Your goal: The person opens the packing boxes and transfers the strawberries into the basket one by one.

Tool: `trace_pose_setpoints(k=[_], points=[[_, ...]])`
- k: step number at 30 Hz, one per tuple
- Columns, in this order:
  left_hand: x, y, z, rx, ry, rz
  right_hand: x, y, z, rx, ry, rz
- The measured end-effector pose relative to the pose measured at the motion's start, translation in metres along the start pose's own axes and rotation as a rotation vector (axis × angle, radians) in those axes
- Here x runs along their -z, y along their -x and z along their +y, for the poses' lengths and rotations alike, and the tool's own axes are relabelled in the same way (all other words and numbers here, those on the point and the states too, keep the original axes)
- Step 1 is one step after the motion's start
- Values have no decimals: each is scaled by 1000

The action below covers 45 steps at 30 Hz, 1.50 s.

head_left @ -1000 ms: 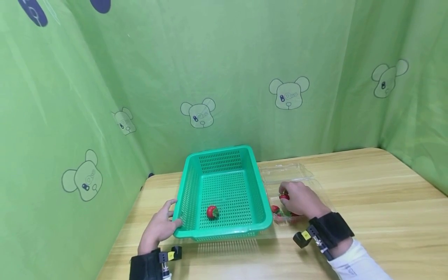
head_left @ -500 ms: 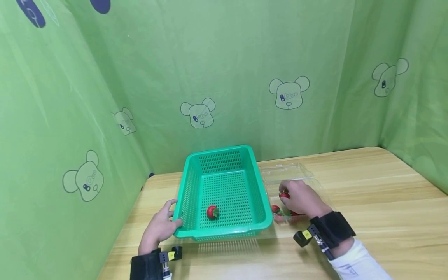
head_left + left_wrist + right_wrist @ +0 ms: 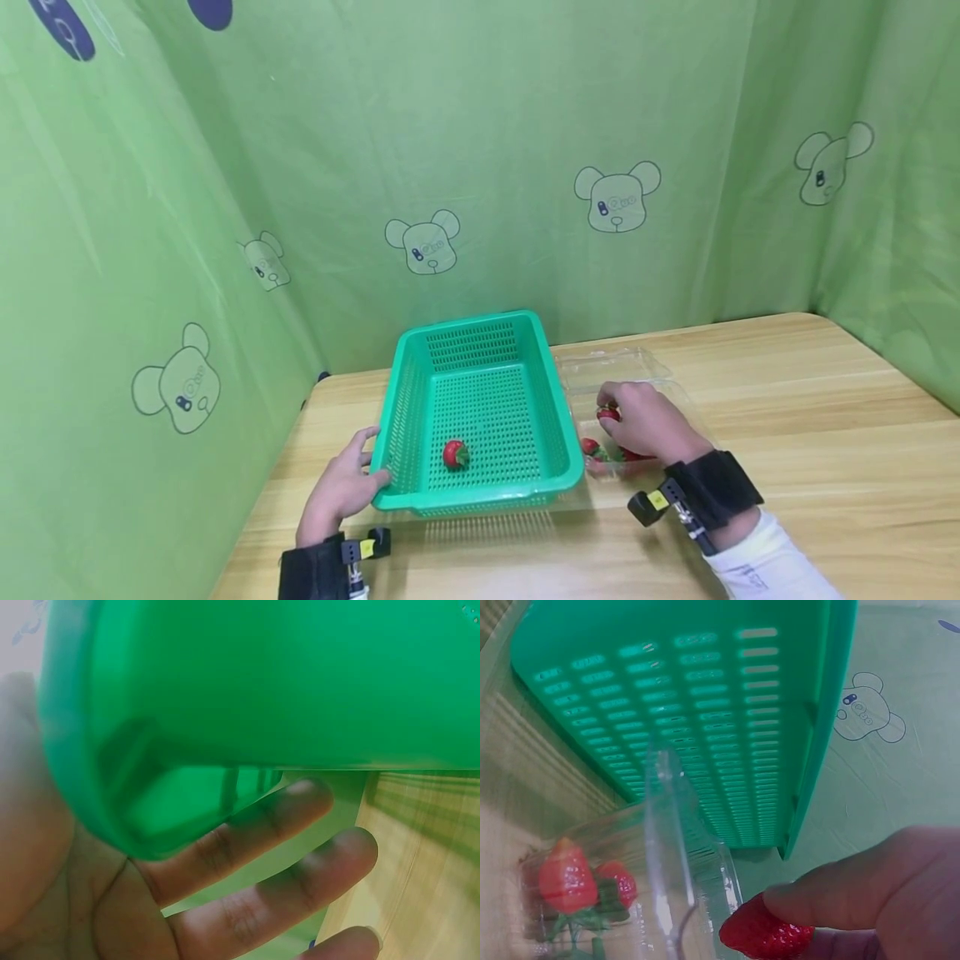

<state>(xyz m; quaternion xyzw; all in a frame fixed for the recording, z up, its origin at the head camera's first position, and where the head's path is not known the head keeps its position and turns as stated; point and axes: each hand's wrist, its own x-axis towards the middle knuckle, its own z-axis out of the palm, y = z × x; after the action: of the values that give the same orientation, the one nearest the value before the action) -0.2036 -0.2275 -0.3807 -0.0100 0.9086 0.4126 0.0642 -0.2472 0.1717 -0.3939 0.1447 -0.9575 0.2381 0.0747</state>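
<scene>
My left hand (image 3: 343, 483) holds the front left corner of a green plastic basket (image 3: 480, 497), thumb over the rim. In the left wrist view its fingers (image 3: 262, 907) stretch along the outside of the basket wall. One red strawberry (image 3: 453, 454) lies on the basket floor. My right hand (image 3: 647, 425) pinches another strawberry (image 3: 765, 930) between thumb and fingers, over the clear plastic box (image 3: 678, 392) at the basket's right. Several more strawberries (image 3: 568, 877) with green leaves lie in the box, partly hidden by the right hand in the head view.
The box's clear lid (image 3: 607, 367) is folded back toward the rear of the wooden table (image 3: 810, 417). A green curtain (image 3: 510, 150) with printed bear heads stands behind the table and along both sides. Basket and box stand close beside each other.
My right hand has shifted very slightly upward in the head view with the strawberry in its fingers. My left hand and the basket have stayed in place.
</scene>
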Motion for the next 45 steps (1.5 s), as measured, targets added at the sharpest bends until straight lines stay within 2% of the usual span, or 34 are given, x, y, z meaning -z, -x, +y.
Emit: trace_pose_setpoints(k=[15, 45], points=[[0, 0, 0, 3, -2, 2, 7, 2, -9, 16, -11, 41], [0, 0, 1, 0, 13, 2, 16, 1, -20, 46, -21, 67]])
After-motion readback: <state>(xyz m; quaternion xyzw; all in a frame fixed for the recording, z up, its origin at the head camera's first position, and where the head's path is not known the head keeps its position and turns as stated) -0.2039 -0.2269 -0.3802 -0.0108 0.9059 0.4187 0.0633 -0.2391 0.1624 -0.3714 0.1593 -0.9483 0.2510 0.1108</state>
